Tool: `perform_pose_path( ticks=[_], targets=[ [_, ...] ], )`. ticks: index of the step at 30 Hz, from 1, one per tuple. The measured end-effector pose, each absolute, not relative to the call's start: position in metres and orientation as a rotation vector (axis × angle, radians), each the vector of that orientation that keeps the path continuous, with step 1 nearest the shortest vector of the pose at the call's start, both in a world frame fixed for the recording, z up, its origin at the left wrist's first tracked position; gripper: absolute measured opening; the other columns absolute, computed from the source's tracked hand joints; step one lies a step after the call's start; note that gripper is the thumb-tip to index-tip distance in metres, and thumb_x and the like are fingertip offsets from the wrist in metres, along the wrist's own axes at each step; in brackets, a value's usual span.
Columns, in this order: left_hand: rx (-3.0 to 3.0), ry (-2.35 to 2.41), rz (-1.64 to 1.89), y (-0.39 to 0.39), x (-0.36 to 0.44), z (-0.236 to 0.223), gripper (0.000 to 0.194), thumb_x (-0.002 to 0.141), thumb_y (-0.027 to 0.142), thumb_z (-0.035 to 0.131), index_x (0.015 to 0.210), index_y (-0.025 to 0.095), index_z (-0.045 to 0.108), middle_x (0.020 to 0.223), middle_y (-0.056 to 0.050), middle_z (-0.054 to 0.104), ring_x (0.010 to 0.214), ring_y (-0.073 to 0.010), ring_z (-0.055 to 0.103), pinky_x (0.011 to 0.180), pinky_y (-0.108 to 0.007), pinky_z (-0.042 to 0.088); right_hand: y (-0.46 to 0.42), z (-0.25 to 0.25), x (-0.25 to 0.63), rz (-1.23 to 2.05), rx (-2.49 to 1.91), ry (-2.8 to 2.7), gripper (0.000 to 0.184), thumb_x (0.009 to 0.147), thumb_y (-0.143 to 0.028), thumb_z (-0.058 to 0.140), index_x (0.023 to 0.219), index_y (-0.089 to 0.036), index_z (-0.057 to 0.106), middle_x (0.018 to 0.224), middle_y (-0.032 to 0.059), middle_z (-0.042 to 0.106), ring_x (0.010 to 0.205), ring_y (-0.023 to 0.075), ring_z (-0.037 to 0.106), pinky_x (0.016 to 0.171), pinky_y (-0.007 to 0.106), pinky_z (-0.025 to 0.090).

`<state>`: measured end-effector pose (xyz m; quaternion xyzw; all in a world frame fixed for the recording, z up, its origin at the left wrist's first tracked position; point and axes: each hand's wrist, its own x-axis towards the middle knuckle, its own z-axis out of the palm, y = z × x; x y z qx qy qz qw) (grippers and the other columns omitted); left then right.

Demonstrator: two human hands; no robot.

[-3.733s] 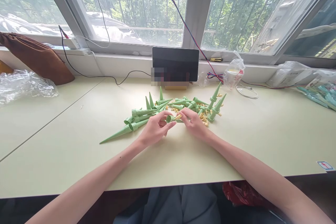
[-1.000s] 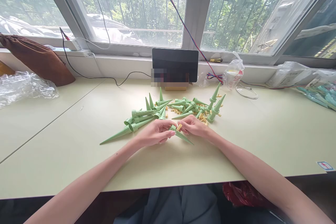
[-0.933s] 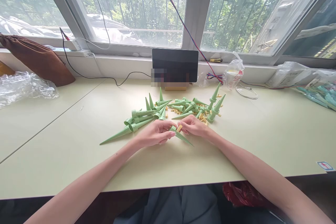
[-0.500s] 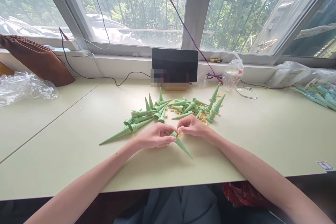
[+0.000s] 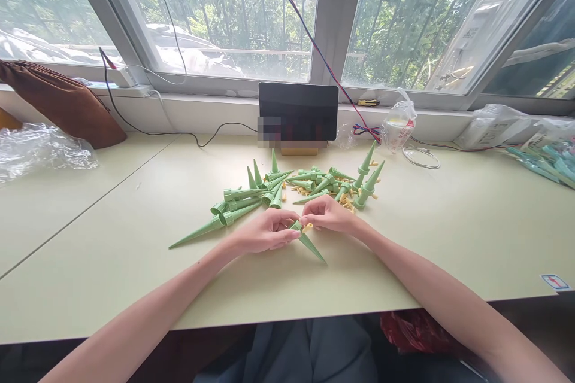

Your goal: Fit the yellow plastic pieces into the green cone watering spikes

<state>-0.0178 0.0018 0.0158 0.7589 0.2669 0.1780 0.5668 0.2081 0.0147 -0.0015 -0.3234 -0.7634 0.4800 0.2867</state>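
Left hand (image 5: 272,233): fingers closed around a green spike's wide end.
Green spike (image 5: 313,247): between both hands, tip slanting nearward.
Right hand (image 5: 329,215): fingers bunched at the yellow nozzle (image 5: 308,227), grip unclear.
Risk: off-angle pressure could knock the nozzle loose.

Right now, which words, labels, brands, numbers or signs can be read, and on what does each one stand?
No text reads clearly.
Upright bag: red print, too small.
Flat packet: grey print, too blurred.
Far right bag: dark letters, too blurred.
White unit outside: grey label, too small.
Tablet: dark screen, one patch blurred.
Sticker on table: red sign in blue frame, meaning unclear; no words readable.
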Motion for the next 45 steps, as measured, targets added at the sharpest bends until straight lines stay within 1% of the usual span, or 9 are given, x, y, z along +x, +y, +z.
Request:
perform_pose_path(
  ticks=[5, 10, 13, 17, 24, 31, 35, 39, 45],
  targets=[
    [1.786, 0.701, 0.498, 0.0, -0.018, 0.019, 0.035, 0.09, 0.041, 0.058, 0.115, 0.016, 0.065, 0.062, 0.004, 0.046, 0.048, -0.0075, 0.041, 0.049, -0.021, 0.034, 0.015, -0.001, 0.207, 1.302, -0.871, -2.01, 0.041, 0.089, -0.053, 0.06, 0.077, -0.014, 0.067, 0.057, -0.0037, 0.051, 0.05, 0.0084, 0.043, 0.049, 0.022, 0.031],
    [1.784, 0.779, 0.585, 0.001, -0.018, 0.018, 0.037, 0.091, 0.038, 0.06, 0.121, 0.017, 0.063, 0.056, 0.006, 0.045, 0.048, -0.0077, 0.039, 0.048, -0.02, 0.033, 0.014, 0.002, 0.203, 1.22, -0.874, -2.033, 0.047, 0.094, -0.055, 0.05, 0.076, -0.014, 0.064, 0.065, -0.0004, 0.059, 0.059, 0.011, 0.052, 0.058, 0.023, 0.039],
    [1.793, 0.796, 0.627, 0.002, -0.019, 0.015, 0.039, 0.091, 0.038, 0.06, 0.122, 0.016, 0.062, 0.053, 0.007, 0.043, 0.047, -0.0078, 0.038, 0.047, -0.02, 0.033, 0.012, 0.005, 0.202, 1.216, -0.867, -2.057, 0.051, 0.096, -0.057, 0.045, 0.071, -0.015, 0.06, 0.068, 0.0013, 0.063, 0.062, 0.0119, 0.054, 0.061, 0.023, 0.04],
    [1.855, 0.84, 0.656, 0.003, -0.02, 0.012, 0.039, 0.09, 0.039, 0.061, 0.123, 0.017, 0.061, 0.05, 0.007, 0.045, 0.045, -0.0086, 0.04, 0.047, -0.021, 0.036, 0.011, 0.005, 0.202, 1.321, -0.872, -2.094, 0.058, 0.098, -0.06, 0.037, 0.07, -0.015, 0.059, 0.068, 0.0037, 0.067, 0.056, 0.0112, 0.053, 0.059, 0.023, 0.04],
    [1.865, 0.84, 0.665, 0.001, -0.017, 0.013, 0.038, 0.091, 0.04, 0.06, 0.121, 0.018, 0.061, 0.052, 0.007, 0.045, 0.046, -0.0092, 0.04, 0.048, -0.022, 0.036, 0.007, 0.01, 0.201, 1.384, -0.896, -2.048, 0.06, 0.098, -0.06, 0.035, 0.071, -0.014, 0.063, 0.056, 0.0, 0.057, 0.049, 0.01, 0.047, 0.055, 0.024, 0.036],
    [1.9, 0.871, 0.746, 0.001, -0.015, 0.011, 0.034, 0.089, 0.04, 0.062, 0.116, 0.02, 0.061, 0.055, 0.007, 0.04, 0.047, -0.0088, 0.04, 0.048, -0.022, 0.036, 0.005, 0.012, 0.198, 1.393, -0.924, -1.904, 0.053, 0.097, -0.056, 0.041, 0.065, -0.016, 0.056, 0.049, -0.0054, 0.041, 0.048, 0.0091, 0.039, 0.056, 0.025, 0.033],
    [1.894, 0.879, 0.787, 0.001, -0.014, 0.007, 0.032, 0.088, 0.04, 0.064, 0.113, 0.021, 0.061, 0.061, 0.007, 0.037, 0.048, -0.0081, 0.039, 0.047, -0.021, 0.035, 0.009, 0.004, 0.198, 1.357, -0.871, -1.888, 0.055, 0.098, -0.055, 0.04, 0.062, -0.016, 0.054, 0.052, -0.0049, 0.039, 0.049, 0.0086, 0.035, 0.055, 0.025, 0.03],
    [1.894, 0.897, 0.821, 0.001, -0.012, 0.006, 0.033, 0.087, 0.04, 0.065, 0.112, 0.021, 0.059, 0.061, 0.007, 0.035, 0.048, -0.0079, 0.036, 0.046, -0.02, 0.033, 0.012, -0.001, 0.198, 1.3, -0.873, -1.862, 0.055, 0.097, -0.055, 0.042, 0.057, -0.017, 0.047, 0.053, -0.0047, 0.037, 0.049, 0.0082, 0.031, 0.053, 0.026, 0.025],
    [1.919, 0.906, 0.85, -0.001, -0.01, 0.007, 0.03, 0.087, 0.041, 0.065, 0.109, 0.022, 0.058, 0.06, 0.008, 0.034, 0.049, -0.008, 0.035, 0.047, -0.02, 0.031, 0.011, 0.001, 0.198, 1.256, -0.908, -1.804, 0.055, 0.094, -0.056, 0.048, 0.055, -0.017, 0.043, 0.053, -0.0047, 0.036, 0.051, 0.0081, 0.031, 0.054, 0.026, 0.025]
  ],
)
